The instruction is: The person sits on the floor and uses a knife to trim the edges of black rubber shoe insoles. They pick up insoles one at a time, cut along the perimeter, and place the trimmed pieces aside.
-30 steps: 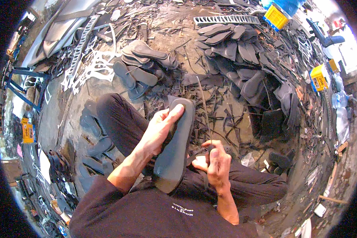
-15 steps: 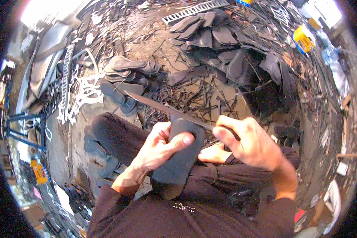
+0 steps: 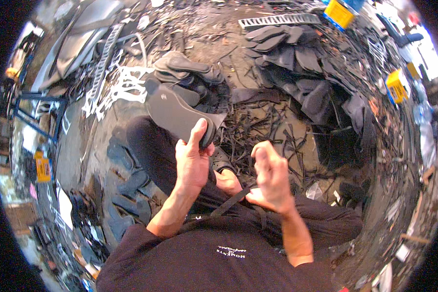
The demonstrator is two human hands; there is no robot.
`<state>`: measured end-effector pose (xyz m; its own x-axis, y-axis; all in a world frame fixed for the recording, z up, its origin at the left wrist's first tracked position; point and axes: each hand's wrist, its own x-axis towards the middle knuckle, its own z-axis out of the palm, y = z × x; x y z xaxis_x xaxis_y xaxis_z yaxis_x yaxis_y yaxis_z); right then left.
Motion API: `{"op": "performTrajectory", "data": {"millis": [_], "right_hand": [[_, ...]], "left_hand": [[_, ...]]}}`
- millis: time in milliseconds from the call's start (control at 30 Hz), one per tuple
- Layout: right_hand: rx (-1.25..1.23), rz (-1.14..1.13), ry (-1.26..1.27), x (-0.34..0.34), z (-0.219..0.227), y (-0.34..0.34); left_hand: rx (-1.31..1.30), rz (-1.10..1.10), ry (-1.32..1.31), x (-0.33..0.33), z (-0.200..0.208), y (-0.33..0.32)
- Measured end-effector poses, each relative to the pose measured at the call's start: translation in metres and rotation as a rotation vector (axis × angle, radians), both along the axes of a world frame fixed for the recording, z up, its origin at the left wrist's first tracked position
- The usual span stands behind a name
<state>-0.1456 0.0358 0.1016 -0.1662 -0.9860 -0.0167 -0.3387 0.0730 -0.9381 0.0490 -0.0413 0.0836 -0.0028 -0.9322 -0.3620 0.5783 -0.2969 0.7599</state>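
Note:
My left hand is closed on the near end of a dark grey shoe sole, thumb on top. The sole points away to the upper left, its flat face up; a thin flap sticks out beside its near end. My right hand, a little blurred, is raised to the right, apart from the sole, with its fingers curled. A narrow dark strip runs from beside its thumb across my lap; whether the hand grips it is unclear. The knife seen earlier cannot be made out.
Black rubber offcuts litter the ground ahead. Stacked soles lie beyond the held sole, with a larger pile of dark sole pieces at far right. White cut-out scrap and blue-grey pieces lie left. Yellow boxes stand right.
The sole has moved up and left from above my lap, turning to show its flat face. My right hand has drawn away from it, and the knife blade no longer shows across it.

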Motion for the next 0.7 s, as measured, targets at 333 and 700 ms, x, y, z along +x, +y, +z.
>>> {"op": "performTrajectory", "data": {"millis": [333, 700], "right_hand": [[-0.092, -0.084, 0.187, 0.060, -0.067, 0.056], [0.034, 0.083, 0.252, 0.044, -0.004, 0.035]], "left_hand": [[0.232, 0.171, 0.129, -0.024, 0.033, 0.018], [0.036, 0.070, 0.215, 0.000, 0.002, 0.051]]}}
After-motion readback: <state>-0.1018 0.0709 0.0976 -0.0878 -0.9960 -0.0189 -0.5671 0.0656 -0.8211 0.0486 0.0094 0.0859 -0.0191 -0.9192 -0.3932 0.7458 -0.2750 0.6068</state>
